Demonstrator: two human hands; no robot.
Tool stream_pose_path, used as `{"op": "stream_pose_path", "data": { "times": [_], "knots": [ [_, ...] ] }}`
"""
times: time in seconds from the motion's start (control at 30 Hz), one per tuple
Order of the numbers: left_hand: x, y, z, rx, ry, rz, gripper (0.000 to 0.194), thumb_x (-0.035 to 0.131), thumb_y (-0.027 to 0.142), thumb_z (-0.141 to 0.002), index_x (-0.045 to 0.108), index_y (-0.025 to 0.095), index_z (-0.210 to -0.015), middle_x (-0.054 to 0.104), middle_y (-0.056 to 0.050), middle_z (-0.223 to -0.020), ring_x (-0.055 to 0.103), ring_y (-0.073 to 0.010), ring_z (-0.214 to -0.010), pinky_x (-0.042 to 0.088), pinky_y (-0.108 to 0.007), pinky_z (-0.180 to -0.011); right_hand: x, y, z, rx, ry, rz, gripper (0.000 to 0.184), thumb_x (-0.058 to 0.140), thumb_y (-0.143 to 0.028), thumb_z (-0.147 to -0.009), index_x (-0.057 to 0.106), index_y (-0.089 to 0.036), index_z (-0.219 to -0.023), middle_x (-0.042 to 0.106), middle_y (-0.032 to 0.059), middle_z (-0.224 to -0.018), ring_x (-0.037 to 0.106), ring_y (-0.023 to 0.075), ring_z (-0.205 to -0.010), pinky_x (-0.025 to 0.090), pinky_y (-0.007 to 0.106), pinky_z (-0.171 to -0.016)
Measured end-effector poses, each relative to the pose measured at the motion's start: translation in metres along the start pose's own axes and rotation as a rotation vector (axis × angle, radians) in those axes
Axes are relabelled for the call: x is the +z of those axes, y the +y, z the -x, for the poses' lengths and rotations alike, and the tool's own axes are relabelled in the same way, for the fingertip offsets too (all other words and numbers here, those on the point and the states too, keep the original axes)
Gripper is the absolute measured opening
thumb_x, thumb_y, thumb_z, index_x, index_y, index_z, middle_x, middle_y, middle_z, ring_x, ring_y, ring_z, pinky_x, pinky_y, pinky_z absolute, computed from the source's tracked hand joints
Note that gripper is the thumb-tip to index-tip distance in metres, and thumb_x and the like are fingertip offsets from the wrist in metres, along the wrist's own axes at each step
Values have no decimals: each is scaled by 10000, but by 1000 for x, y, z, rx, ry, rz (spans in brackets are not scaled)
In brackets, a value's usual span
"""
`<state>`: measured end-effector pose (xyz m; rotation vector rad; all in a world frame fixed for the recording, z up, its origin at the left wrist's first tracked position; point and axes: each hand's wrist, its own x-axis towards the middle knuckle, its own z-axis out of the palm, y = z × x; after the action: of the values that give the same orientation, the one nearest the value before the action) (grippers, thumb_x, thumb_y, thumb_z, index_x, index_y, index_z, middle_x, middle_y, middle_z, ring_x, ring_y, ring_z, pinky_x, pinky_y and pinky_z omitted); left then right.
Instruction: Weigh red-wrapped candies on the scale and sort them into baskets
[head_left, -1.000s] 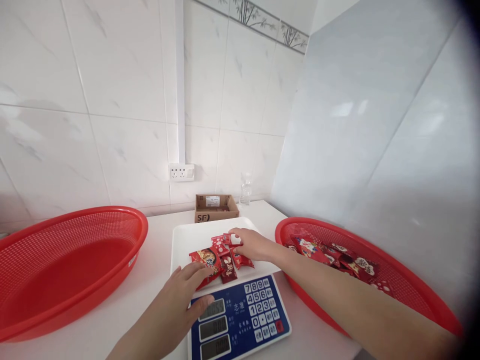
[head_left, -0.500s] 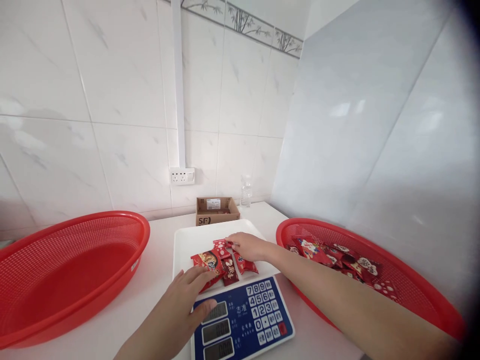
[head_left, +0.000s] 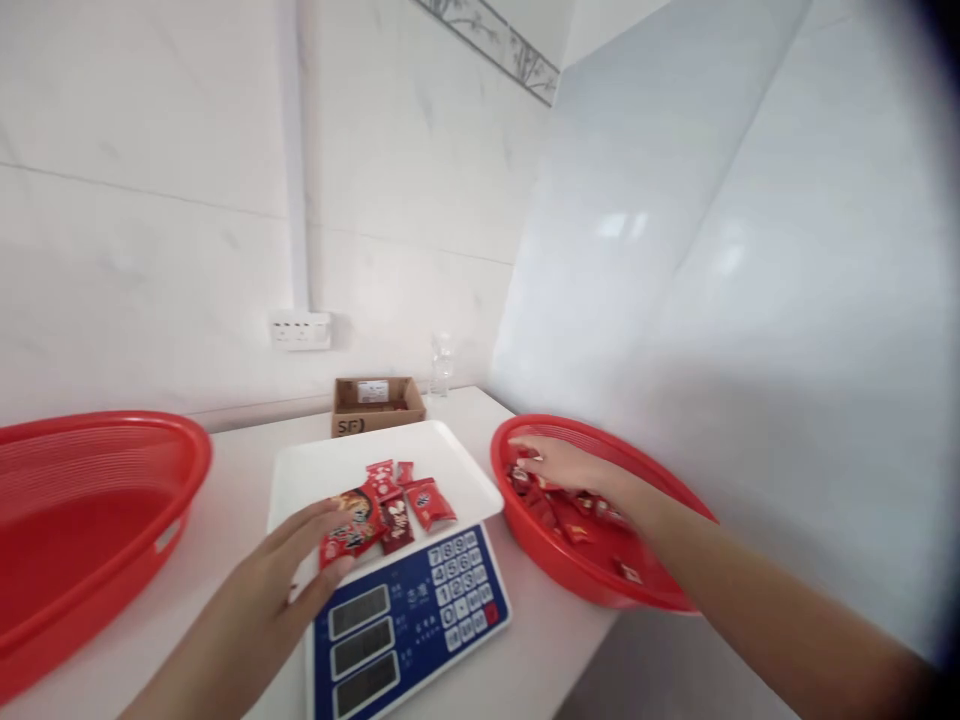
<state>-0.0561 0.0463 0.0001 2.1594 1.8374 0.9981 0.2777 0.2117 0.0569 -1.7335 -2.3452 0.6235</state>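
A blue-faced electronic scale (head_left: 409,610) carries a white tray (head_left: 315,470) with several red snack packets (head_left: 390,495) on it. My left hand (head_left: 281,575) lies flat at the tray's front left corner, fingers stretched out and touching a red packet (head_left: 346,530). My right hand (head_left: 559,462) reaches into the red basket (head_left: 592,590) on the right, fingers spread over the red packets (head_left: 574,515) inside; the picture is blurred and I cannot make out anything held.
A second red mesh basket (head_left: 82,540) stands at the left, empty. A small cardboard box (head_left: 375,405) and a clear bottle (head_left: 442,365) sit by the tiled wall, under a white socket strip (head_left: 301,330). A white panel walls off the right side.
My right hand has left the packets on the tray and moved right into the right basket. My view has swung to the right. The left hand stays at the tray's front edge.
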Motion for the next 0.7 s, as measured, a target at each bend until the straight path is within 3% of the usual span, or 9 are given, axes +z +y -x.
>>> {"op": "stream_pose_path", "data": {
  "times": [0.1, 0.2, 0.3, 0.4, 0.47, 0.53, 0.6, 0.7],
  "knots": [
    [9, -12, -1, -8, 32, -5, 430, 403, 549, -868, 573, 335, -1200, 620, -1, -1247, 587, -250, -1144, 506, -376, -940, -6, 44, 20, 113, -91, 18, 432, 626, -283, -775, 616, -235, -1205, 608, 73, -1267, 536, 280, -1183, 397, 374, -984],
    [18, -20, 0, 7, 39, -21, 432, 392, 547, -871, 567, 352, -1215, 627, 1, -1236, 601, -265, -1122, 519, -384, -918, 1, 66, 37, 220, -167, 12, 470, 757, -300, -628, 680, -238, -1088, 676, 81, -1125, 599, 305, -1079, 435, 404, -923],
    [25, -26, 1, 21, 47, -32, 417, 398, 536, -871, 576, 357, -1203, 623, 4, -1243, 596, -269, -1130, 515, -392, -926, 19, 66, 45, 296, -179, -24, 392, 802, -219, -542, 717, -235, -924, 712, 73, -953, 638, 298, -958, 476, 380, -823],
    [28, -29, 1, 24, 25, -37, 403, 398, 528, -876, 560, 363, -1206, 608, 10, -1261, 561, -259, -1178, 483, -416, -968, 41, 56, 48, 384, -114, -78, 148, 681, -288, -716, 703, -245, -855, 709, 72, -822, 652, 277, -847, 491, 372, -721],
    [29, -31, 1, 19, 2, -41, 401, 398, 527, -879, 544, 365, -1215, 598, 9, -1274, 544, -255, -1198, 468, -431, -984, 51, 50, 49, 449, -64, -115, 246, 481, -378, -866, 682, -239, -896, 703, 84, -820, 653, 246, -785, 498, 366, -669],
    [28, -31, 1, 12, -10, -41, 402, 392, 525, -882, 540, 364, -1219, 598, 7, -1275, 542, -253, -1200, 470, -432, -981, 55, 46, 49, 491, -48, -132, 340, 373, -376, -916, 669, -216, -865, 694, 85, -789, 637, 198, -697, 498, 345, -631],
    [27, -32, 1, 2, -15, -38, 404, 394, 525, -882, 543, 357, -1218, 602, 6, -1270, 555, -250, -1186, 483, -418, -970, 52, 46, 48, 490, -59, -122, 280, 446, -307, -876, 660, -202, -729, 676, 72, -707, 610, 178, -633, 486, 328, -610],
    [23, -29, 1, -4, -10, -34, 416, 413, 533, -874, 561, 336, -1209, 615, -1, -1256, 578, -247, -1157, 506, -382, -943, 42, 48, 49, 413, -96, -79, 162, 634, -111, -641, 611, -201, -508, 637, 48, -584, 598, 206, -621, 456, 327, -614]
  ]
}}
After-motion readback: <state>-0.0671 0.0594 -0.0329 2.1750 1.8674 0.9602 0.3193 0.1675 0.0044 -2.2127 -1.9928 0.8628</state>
